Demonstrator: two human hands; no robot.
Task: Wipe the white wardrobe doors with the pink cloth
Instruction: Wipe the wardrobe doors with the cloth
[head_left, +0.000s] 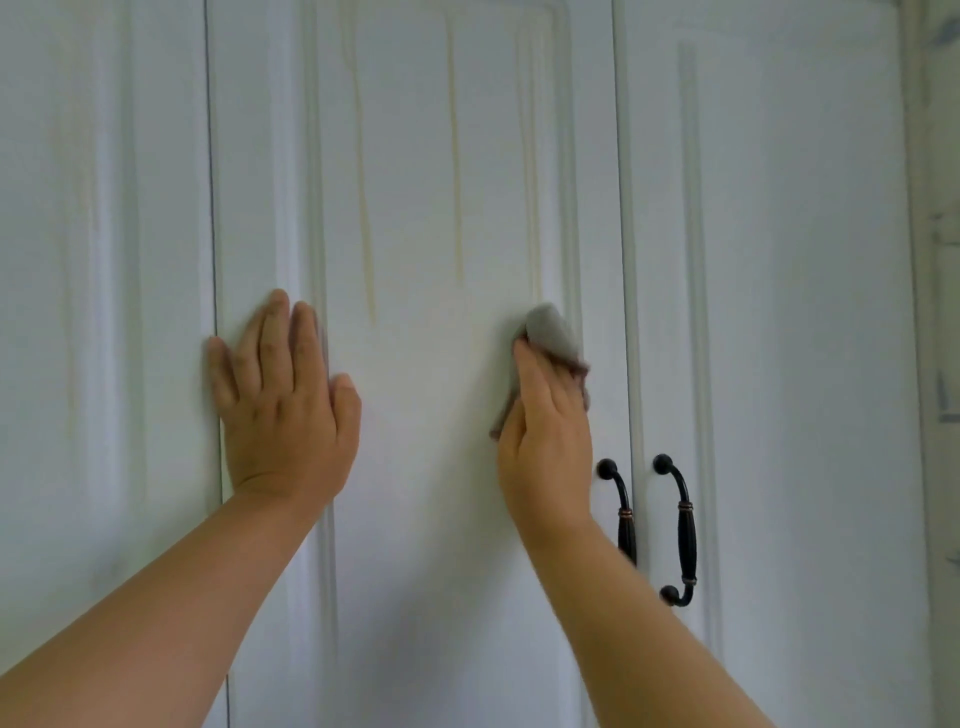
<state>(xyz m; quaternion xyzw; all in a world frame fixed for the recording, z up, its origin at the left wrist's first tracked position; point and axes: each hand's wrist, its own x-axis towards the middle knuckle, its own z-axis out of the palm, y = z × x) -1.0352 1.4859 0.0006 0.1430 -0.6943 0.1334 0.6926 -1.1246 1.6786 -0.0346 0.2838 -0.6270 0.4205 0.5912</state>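
White panelled wardrobe doors fill the head view; the middle door (426, 208) carries several yellowish drip streaks running down its panel. My left hand (283, 400) lies flat with straight fingers on that door's left edge, by the seam. My right hand (548, 431) presses a bunched cloth (553, 335), which looks greyish-pink here, against the panel's right side, just below the streaks. The fingers are wrapped in the cloth and mostly hidden.
Two dark curved handles (680, 530) flank the seam between the middle and right doors, just right of my right wrist; the left one is partly behind my forearm. Another door (104, 260) stands at the left, and a wall edge (940, 260) at far right.
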